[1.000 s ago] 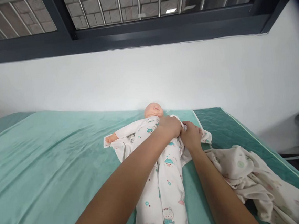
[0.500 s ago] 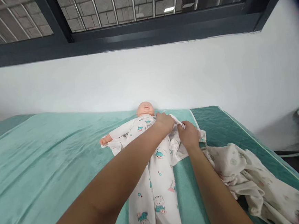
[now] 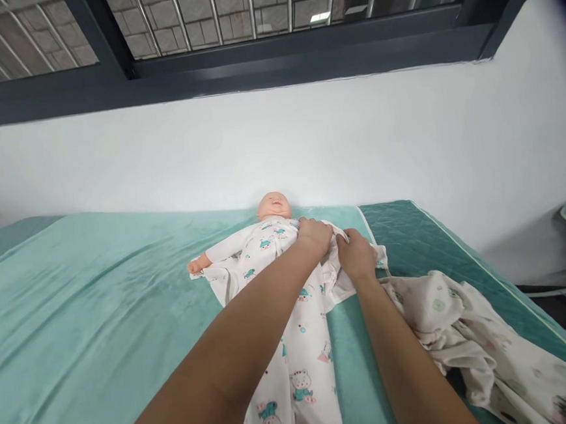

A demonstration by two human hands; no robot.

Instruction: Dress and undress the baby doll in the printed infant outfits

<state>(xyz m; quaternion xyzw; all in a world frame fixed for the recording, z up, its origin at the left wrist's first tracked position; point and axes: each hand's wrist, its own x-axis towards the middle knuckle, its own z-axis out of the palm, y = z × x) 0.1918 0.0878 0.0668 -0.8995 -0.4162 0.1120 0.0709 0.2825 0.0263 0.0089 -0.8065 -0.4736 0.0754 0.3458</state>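
Observation:
A baby doll lies on its back, head toward the wall. White printed baby clothes cover its body and legs, and one doll hand shows at the left sleeve's end. My left hand reaches across the doll's chest, its fingers closed on the cloth near the shoulder on the right side. Just right of it, my right hand pinches the bunched sleeve of the same garment. The doll's arm on this side is hidden by cloth and my hands.
A light green sheet spreads over the bed, with a darker green quilted cover on the right. A crumpled printed cloth lies beside my right forearm. Behind rise a white wall and a barred window.
My left hand has shifted slightly down and right along the cloth, and its forearm has swung right. My right hand keeps nearly the same place and grip.

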